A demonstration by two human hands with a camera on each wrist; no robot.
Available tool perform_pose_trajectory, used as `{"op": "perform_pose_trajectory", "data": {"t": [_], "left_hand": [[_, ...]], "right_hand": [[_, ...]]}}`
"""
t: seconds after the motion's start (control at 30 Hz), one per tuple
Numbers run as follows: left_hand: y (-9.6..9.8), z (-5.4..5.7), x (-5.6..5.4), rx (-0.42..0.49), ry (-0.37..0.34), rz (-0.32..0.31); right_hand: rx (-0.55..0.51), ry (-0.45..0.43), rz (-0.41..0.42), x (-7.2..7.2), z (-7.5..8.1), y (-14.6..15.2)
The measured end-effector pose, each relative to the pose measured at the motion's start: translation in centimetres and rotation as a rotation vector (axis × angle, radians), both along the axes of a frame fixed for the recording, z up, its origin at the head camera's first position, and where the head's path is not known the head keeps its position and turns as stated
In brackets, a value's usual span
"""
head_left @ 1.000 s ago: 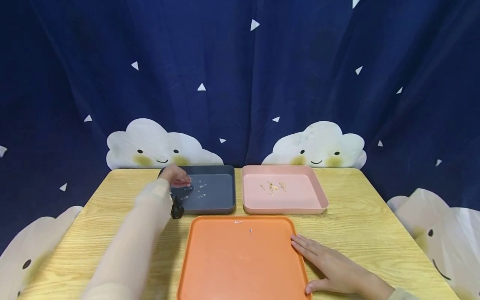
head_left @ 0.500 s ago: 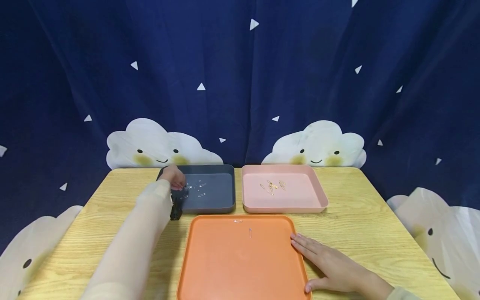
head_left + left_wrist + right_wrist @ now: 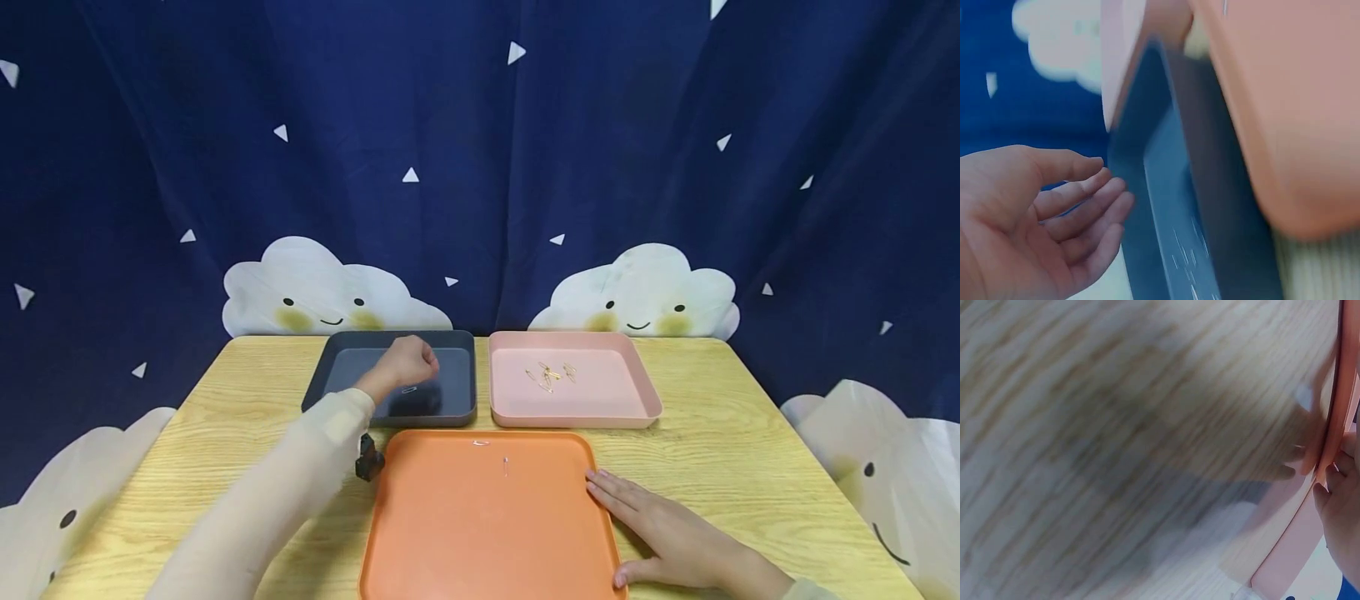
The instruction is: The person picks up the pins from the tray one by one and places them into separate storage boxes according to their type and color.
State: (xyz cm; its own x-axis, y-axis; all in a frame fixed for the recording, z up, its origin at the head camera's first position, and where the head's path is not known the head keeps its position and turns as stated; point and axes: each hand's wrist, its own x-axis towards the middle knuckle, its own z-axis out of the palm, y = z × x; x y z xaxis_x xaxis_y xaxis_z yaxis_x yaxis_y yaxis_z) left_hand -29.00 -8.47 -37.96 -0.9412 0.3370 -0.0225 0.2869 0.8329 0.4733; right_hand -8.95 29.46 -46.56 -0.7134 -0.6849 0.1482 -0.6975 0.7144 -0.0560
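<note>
My left hand [image 3: 405,362] hangs over the dark grey tray [image 3: 457,379], its fingers loosely bent. In the left wrist view no object shows between the thumb and fingertips. Silver safety pins [image 3: 1186,256] lie scattered in that tray, mostly hidden by the hand in the head view. My right hand [image 3: 667,533] rests on the right rim of the orange tray [image 3: 487,533], fingers extended and thumb near the front of that rim. Two silver safety pins lie toward the orange tray's back: one near the rim [image 3: 481,443], the other pin [image 3: 506,467] slightly forward.
To the right of the grey tray stands a pink tray [image 3: 607,396] with several gold safety pins [image 3: 547,375] in it. All three trays sit on a wooden table [image 3: 720,450]. A dark blue curtain [image 3: 480,167] with clouds hangs behind.
My left hand has drawn back from the grey tray's left side and moved right across it. The right hand has kept its place on the orange tray's rim.
</note>
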Motion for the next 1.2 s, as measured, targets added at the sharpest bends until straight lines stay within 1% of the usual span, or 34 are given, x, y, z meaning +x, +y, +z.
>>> {"op": "perform_pose_trajectory", "data": {"t": [0.07, 0.13, 0.2, 0.23, 0.33, 0.43, 0.5, 0.57, 0.67, 0.8, 0.9, 1.0, 1.2], "left_hand": [[1.6, 0.0, 1.2, -0.002, 0.036, -0.043], [3.1, -0.3, 2.5, -0.016, 0.064, -0.084], [4.3, -0.7, 3.8, -0.021, 0.084, -0.135], [4.8, -0.8, 4.4, -0.020, 0.082, -0.162], [6.0, -1.5, 6.0, -0.018, 0.090, -0.266], [6.6, -2.5, 7.0, -0.074, 0.123, -0.348], [6.8, -3.3, 7.4, -0.139, 0.150, -0.376], [6.8, -4.1, 7.7, -0.194, 0.193, -0.393], [6.7, -5.0, 8.0, -0.247, 0.257, -0.401], [6.6, -5.5, 8.2, -0.283, 0.354, -0.408], [6.5, -5.7, 8.2, -0.312, 0.395, -0.422], [6.4, -5.9, 8.1, -0.339, 0.400, -0.432], [6.0, -5.7, 7.9, -0.340, 0.352, -0.433]], "right_hand": [[0.000, 0.003, 0.000, 0.0, 0.0, 0.0], [0.000, 0.008, 0.005, 0.0, 0.0, 0.0], [-0.001, 0.008, 0.006, 0.0, 0.0, 0.0], [-0.001, 0.009, 0.006, -0.1, 0.0, 0.0], [0.002, 0.004, -0.003, -0.1, 0.0, 0.1], [0.003, 0.003, -0.011, -0.1, 0.0, 0.1], [0.002, -0.002, -0.012, 0.0, 0.0, 0.1], [0.001, -0.008, -0.009, 0.0, 0.0, 0.0], [-0.001, -0.014, -0.006, 0.1, -0.1, -0.1], [0.001, -0.012, -0.013, 0.0, -0.1, 0.0], [0.003, -0.006, -0.012, 0.1, -0.1, 0.0], [-0.001, 0.008, 0.001, 0.1, -0.2, 0.0], [-0.005, 0.024, 0.014, 0.1, -0.2, 0.1]]}}
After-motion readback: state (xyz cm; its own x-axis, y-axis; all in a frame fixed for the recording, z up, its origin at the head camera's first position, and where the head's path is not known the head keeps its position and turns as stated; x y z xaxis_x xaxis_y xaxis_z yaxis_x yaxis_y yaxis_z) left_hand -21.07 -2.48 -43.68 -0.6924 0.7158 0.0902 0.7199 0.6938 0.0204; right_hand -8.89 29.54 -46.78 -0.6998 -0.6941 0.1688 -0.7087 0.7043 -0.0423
